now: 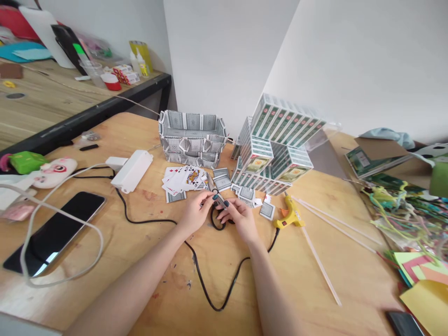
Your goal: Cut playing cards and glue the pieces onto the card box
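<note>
Both hands are brought together at the middle of the wooden worktop point(315, 289), pinched on one small folded piece of green-and-white patterned playing card point(220, 200). The left hand point(194, 215) is closed on its near-left end with thumb and fingertips, and the right hand point(241, 220) is curled round its right end, dark-painted nails uppermost. The piece's long axis is seen running from upper left to lower right, slanted across the gap between the hands, so neither hand is clearly nearer. Just below it, a pair of black-handled scissors point(217, 223) lies on the worktop, partly hidden by the hands; whether a finger is touching it cannot be told.

Just beyond the hands, toward the far edge, a fanned spread of face-up playing cards point(182, 179) and several small folded card pieces point(247, 193) are scattered. Behind these stands an open rectangular basket woven from folded cards point(191, 135); nothing can be seen inside it. To its right, boxed card decks in green and white point(276, 154) are piled in a leaning stack. A yellow glue gun point(289, 213) lies just right of the right hand, with pale glue sticks point(322, 266) near it. Toward the left edge lie a white power adapter point(132, 170) and a black phone point(56, 231).
</note>
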Available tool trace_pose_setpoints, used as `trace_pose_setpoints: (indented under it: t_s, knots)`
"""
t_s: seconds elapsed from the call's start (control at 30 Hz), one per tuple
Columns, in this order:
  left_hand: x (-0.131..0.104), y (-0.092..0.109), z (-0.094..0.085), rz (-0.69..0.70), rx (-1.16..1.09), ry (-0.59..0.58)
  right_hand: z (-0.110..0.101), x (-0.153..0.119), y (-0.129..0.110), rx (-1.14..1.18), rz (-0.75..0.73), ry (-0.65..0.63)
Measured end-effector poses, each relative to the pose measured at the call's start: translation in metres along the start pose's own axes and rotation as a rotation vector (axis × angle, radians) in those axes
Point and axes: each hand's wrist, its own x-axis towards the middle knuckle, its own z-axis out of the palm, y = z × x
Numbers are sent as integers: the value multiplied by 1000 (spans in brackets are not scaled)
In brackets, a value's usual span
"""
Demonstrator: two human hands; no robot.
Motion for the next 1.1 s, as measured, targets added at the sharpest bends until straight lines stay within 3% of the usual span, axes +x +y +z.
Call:
trace_pose_setpoints:
  t_s: [0.2,0.6,0.87,1.1]
  knots:
    - [-1,1,4,-134,-229,0,2,0,1,-1,-40,25]
    - [0,1,3,-165,-289,-32,0,0,2,-20,-46,34]
    - [1,2,3,-142,-310,-101,-1,1,5,-6,-58,123]
    - [3,5,4,-196,-327,-41,-4,0,6,31,-62,65]
